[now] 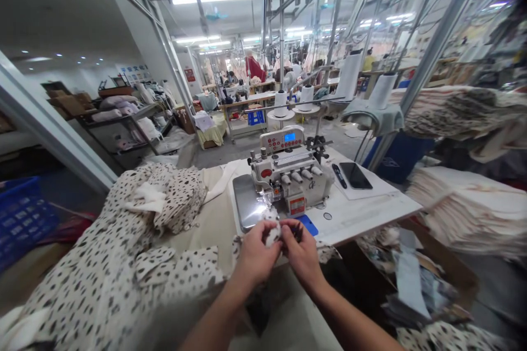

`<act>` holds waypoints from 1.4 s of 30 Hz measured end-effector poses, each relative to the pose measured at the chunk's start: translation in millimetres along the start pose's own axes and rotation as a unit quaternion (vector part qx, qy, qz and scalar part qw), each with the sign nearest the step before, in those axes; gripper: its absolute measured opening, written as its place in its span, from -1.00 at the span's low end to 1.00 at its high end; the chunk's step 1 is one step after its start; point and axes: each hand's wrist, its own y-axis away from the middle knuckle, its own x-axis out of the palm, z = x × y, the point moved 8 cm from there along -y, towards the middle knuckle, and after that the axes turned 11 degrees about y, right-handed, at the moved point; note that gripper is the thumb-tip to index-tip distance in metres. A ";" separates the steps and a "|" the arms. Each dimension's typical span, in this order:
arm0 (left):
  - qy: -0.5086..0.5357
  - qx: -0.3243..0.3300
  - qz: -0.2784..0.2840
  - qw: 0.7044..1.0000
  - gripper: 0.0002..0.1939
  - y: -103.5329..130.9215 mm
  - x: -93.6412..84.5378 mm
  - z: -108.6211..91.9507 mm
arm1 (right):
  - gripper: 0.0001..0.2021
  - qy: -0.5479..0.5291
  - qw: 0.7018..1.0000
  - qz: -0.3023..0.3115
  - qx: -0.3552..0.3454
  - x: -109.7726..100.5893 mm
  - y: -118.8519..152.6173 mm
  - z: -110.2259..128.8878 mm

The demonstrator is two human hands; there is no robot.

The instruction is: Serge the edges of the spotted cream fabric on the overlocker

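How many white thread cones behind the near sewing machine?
4: small left cone, small second cone, tall third cone, rightmost cone above the pale cloth. More may be hidden.

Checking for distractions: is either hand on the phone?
No, the phone lies right of the sewing machine, while the left hand and right hand meet at spotted fabric.
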 end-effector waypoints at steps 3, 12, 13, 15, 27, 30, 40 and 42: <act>-0.013 0.060 0.044 0.997 -0.68 -5.2 28.4 -12.7 | -0.53 -0.103 0.990 -0.047 0.085 -14.7 -3.5 -19.7; 0.037 0.055 0.128 0.990 -0.75 -12.6 39.5 -11.0 | -0.57 -0.129 0.981 0.037 0.139 -12.0 -8.6 -19.4; 0.053 0.038 0.138 0.988 -0.73 -11.6 38.2 -8.1 | -0.58 -0.121 0.982 0.041 0.139 -11.8 -7.5 -18.0; 0.076 0.011 0.156 0.985 -0.70 -9.4 34.6 -4.3 | -0.59 -0.112 0.983 0.043 0.136 -11.9 -5.7 -15.2; -0.064 -0.174 0.265 0.946 -0.58 -16.3 -36.7 -16.8 | -0.54 -0.194 0.963 0.056 0.179 -20.1 -2.0 -7.4; -0.109 -0.197 0.278 0.934 -0.54 -29.5 -65.3 -28.8 | -0.53 -0.182 0.964 0.072 0.178 -25.2 -3.2 -8.9; -0.462 -0.086 0.275 0.839 -0.56 -127.5 -150.1 -82.9 | -0.52 -0.130 0.968 0.118 0.178 -50.9 25.4 -21.0; -0.550 -0.036 0.238 0.800 -0.55 -155.5 -161.9 -99.1 | -0.49 -0.105 0.969 0.136 0.176 -54.8 43.4 -32.2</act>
